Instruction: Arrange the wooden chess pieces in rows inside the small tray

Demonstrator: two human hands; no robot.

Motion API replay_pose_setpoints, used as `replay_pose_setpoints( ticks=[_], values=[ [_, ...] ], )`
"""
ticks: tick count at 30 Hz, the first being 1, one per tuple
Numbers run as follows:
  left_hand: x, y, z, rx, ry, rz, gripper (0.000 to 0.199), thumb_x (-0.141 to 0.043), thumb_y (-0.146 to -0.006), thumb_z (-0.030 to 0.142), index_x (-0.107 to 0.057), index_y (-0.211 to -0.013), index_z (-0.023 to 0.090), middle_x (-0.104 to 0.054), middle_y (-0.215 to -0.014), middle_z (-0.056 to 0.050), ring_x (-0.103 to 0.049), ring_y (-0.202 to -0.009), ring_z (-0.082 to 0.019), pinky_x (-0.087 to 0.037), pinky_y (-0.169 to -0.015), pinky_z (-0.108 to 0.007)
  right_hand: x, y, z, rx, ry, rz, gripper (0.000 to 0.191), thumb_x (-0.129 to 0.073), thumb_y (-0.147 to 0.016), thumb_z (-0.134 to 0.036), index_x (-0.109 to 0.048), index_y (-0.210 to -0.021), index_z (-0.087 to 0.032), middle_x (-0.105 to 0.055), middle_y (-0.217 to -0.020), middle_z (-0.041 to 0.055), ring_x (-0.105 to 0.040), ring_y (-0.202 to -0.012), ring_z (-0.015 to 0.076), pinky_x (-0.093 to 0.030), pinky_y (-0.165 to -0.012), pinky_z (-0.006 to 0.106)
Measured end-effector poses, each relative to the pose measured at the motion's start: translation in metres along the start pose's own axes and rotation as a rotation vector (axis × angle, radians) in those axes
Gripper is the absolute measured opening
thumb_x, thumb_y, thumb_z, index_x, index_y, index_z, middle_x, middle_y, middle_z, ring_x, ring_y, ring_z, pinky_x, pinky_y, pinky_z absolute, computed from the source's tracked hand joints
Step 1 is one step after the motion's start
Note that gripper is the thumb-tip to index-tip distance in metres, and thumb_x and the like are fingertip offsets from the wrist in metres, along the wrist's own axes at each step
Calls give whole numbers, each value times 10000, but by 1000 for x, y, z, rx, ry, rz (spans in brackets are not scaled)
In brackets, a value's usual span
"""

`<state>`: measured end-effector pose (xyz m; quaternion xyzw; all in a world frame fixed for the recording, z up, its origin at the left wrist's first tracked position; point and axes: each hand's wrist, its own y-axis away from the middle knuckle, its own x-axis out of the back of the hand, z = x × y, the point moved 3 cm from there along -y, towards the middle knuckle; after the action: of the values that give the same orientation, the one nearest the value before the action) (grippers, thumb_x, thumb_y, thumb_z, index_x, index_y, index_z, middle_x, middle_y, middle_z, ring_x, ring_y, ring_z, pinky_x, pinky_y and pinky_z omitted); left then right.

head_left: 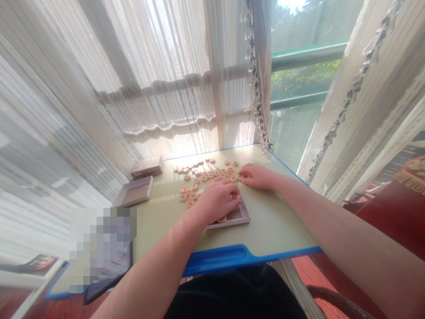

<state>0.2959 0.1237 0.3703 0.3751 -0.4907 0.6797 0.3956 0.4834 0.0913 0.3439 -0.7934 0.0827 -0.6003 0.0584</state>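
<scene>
My left hand [217, 199] is over a shallow, pale open box [244, 215], with its thumb and bent forefinger closed about a round Chinese chess piece [234, 196]. Another Chinese chess piece [222, 219] lies in the box beneath the palm. Farther right, my right hand [258, 176] rests low at the edge of the scattered pieces, its thumb and forefinger around a Chinese chess piece [241, 176]. The other fingers of that hand are partly hidden. Several loose wooden pieces with red or dark characters, such as a red-marked piece [190, 204], spread left of and beyond the box.
A second shallow box part [135, 192] and a flat box [147, 166] sit at the table's left. A dark-edged device [109, 279], partly blurred out, lies at the near left. The pale table [282, 221] has a blue rim; sheer curtains [172, 88] hang behind it.
</scene>
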Motion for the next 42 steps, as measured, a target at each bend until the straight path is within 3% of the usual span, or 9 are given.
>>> replay_pose_setpoints(
  ticks=[8,18,22,25,28,32,35,38,42],
  values=[
    [8,2,-6,45,-105,16,103,-595,-745,269,-603,-669,201,-604,-706,-29,-555,-778,-189,-436,-747,-315,-1,0,1,10,4,2,392,-506,-817,-350,-657,-1117,-146,-629,-1143,128,-570,-1069,254,-425,-951,348],
    [2,3,-11,23,-112,-23,94,-563,-732,261,-615,-674,209,-611,-690,-30,-557,-761,-195,-436,-713,-315,0,1,-1,10,0,-7,370,-516,-810,-328,-657,-1104,-150,-624,-1165,129,-563,-1087,257,-414,-970,356],
    [3,2,-14,55,-81,-22,101,-546,-733,252,-610,-670,207,-616,-704,-31,-559,-760,-187,-446,-720,-308,0,-1,1,-69,-59,42,434,-545,-800,-359,-600,-1183,-163,-625,-1176,125,-584,-1048,255,-440,-933,366],
    [5,1,-28,152,-79,42,135,-501,-761,237,-625,-718,204,-633,-771,-36,-561,-784,-190,-459,-740,-317,-2,-4,5,-110,-120,143,434,-524,-817,-364,-582,-1196,-160,-604,-1211,120,-569,-1082,238,-421,-963,357],
    [8,0,-49,285,-127,130,189,-496,-769,227,-651,-874,200,-649,-915,-57,-560,-908,-228,-460,-818,-361,-6,-9,9,-116,-100,204,538,-528,-813,-424,-516,-1279,-155,-515,-1323,129,-451,-1237,255,-329,-1057,383],
    [6,2,-75,401,-191,155,299,-474,-818,296,-640,-1035,176,-624,-1085,-103,-526,-1056,-274,-422,-927,-413,-11,-12,13,-187,-74,93,734,-481,-811,-568,-362,-1412,-163,-337,-1472,135,-292,-1355,279,-249,-1107,421],
    [3,5,-94,520,-231,175,421,-436,-862,425,-597,-1148,161,-570,-1228,-138,-442,-1202,-301,-344,-1015,-445,-12,-12,11,-150,-62,-6,703,-433,-818,-620,-435,-1376,-193,-375,-1457,116,-333,-1337,274,-269,-1101,415],
    [-2,9,-108,623,-206,102,536,-393,-866,542,-551,-1215,167,-502,-1327,-152,-376,-1280,-300,-312,-1033,-441,-12,-11,9,-88,-26,-48,675,-415,-813,-651,-513,-1321,-217,-446,-1411,107,-379,-1310,282,-292,-1090,427],
    [-6,9,-108,578,-114,3,554,-326,-879,578,-584,-1168,182,-561,-1259,-137,-507,-1160,-259,-385,-954,-378,-12,-10,10,-77,-6,-24,651,-411,-813,-655,-550,-1286,-231,-466,-1395,103,-396,-1301,277,-304,-1084,426]
  ],
)
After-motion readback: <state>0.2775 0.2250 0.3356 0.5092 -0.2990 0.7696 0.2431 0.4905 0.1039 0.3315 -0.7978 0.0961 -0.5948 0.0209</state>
